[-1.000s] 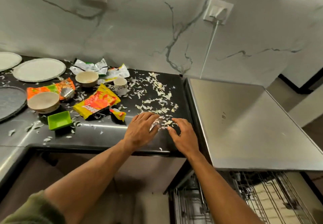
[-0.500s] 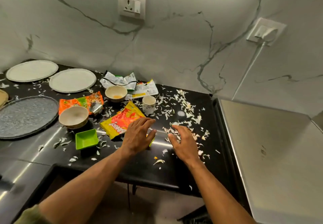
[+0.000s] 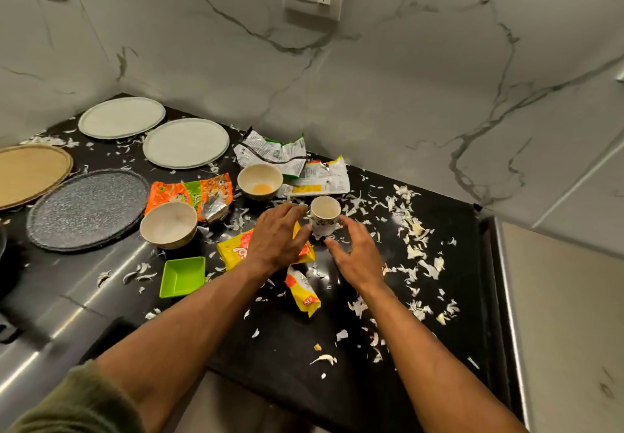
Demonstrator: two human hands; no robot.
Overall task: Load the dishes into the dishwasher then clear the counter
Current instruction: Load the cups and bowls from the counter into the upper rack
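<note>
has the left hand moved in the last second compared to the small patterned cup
Yes. The left hand has moved toward the back wall, from the counter's front edge up to the small patterned cup, and now lies over the yellow packet.

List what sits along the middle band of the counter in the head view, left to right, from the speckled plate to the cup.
Speckled dark plate → empty cream bowl → yellow wrapper, partly under the left hand → patterned cup → right hand, open beside the cup.
</note>
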